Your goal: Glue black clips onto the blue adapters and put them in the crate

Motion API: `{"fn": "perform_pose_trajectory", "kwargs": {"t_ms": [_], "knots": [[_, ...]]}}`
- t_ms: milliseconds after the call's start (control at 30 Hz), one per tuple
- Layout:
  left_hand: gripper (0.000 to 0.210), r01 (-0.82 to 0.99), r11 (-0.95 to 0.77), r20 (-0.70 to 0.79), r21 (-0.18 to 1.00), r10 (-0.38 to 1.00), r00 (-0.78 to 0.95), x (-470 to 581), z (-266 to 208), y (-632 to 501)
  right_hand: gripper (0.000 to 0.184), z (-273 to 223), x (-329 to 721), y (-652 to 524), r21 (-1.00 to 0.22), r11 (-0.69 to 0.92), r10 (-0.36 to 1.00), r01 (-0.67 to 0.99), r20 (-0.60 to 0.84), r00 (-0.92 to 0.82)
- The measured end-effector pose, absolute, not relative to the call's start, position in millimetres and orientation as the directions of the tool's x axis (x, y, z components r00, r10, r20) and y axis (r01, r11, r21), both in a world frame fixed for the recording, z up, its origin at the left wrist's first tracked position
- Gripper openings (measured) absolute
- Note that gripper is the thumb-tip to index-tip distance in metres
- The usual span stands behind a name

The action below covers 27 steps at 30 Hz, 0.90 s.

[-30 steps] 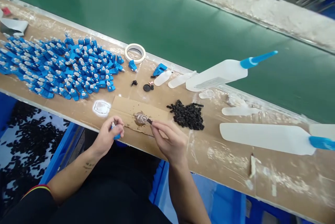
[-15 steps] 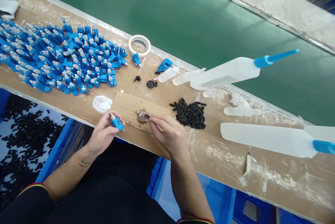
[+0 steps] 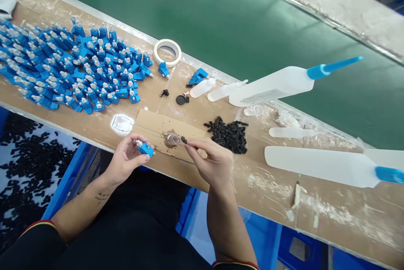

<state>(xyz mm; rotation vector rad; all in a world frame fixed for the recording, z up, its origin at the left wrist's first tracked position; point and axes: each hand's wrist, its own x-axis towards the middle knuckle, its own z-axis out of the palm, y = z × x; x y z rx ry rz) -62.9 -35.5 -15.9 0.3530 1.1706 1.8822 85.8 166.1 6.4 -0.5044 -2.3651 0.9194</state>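
Between the fingers of my left hand [image 3: 126, 158] is a small blue plastic part [image 3: 145, 148] with a white tip pointing up and left. My right hand [image 3: 210, 156] pinches a small black piece [image 3: 183, 139] just right of a little clear cup [image 3: 172, 138]. That cup stands on a strip of cardboard [image 3: 151, 120] with dark specks around it. Right of the cardboard lies a pile of similar black pieces [image 3: 229, 135]. A large heap of blue parts with white tips [image 3: 78, 68] covers the left of the bench.
A tape roll [image 3: 167, 52], a round black cap [image 3: 181, 100] and a white bottle with a blue nozzle [image 3: 274, 86] lie along the back. Another bottle [image 3: 322, 167] lies at right. Beyond runs a green belt [image 3: 189, 17]. A blue bin [image 3: 59, 194] of black pieces is below left.
My right hand has drawn back rightward from the clear cup with the black piece. The blue part in my left hand has shifted slightly right and tilted.
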Motion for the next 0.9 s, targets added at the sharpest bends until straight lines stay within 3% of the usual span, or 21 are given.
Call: {"fn": "perform_pose_trajectory", "kwargs": {"t_ms": [133,267,467,633,767,900], "knots": [[0.025,-0.26,-0.165,-0.032,0.951,0.787,-0.616,-61,-16,-24,0.004,15,92,171,-0.902,0.384,0.719,0.197,0.158,-0.676],[0.023,-0.091,-0.119,0.042,0.989,0.805,-0.592,-57,-16,-7,0.007,28,94,170,-0.959,0.24,0.747,0.15,0.084,-0.659],[0.021,-0.154,-0.172,0.062,0.973,0.837,-0.544,-51,-16,8,0.016,51,92,161,-0.884,0.458,0.587,0.096,0.22,-0.779],[0.024,-0.144,-0.155,0.052,0.977,0.835,-0.548,-51,-14,9,0.018,63,88,165,-0.832,0.55,0.466,0.077,0.229,-0.854],[0.023,0.009,-0.097,0.082,0.995,0.782,-0.618,-62,-11,-6,0.01,70,80,179,-0.784,0.595,0.445,0.178,0.136,-0.885],[0.02,0.143,-0.003,0.095,0.99,0.763,-0.64,-74,-13,-31,0.008,69,68,194,-0.716,0.621,0.371,0.319,-0.09,-0.924]]}}
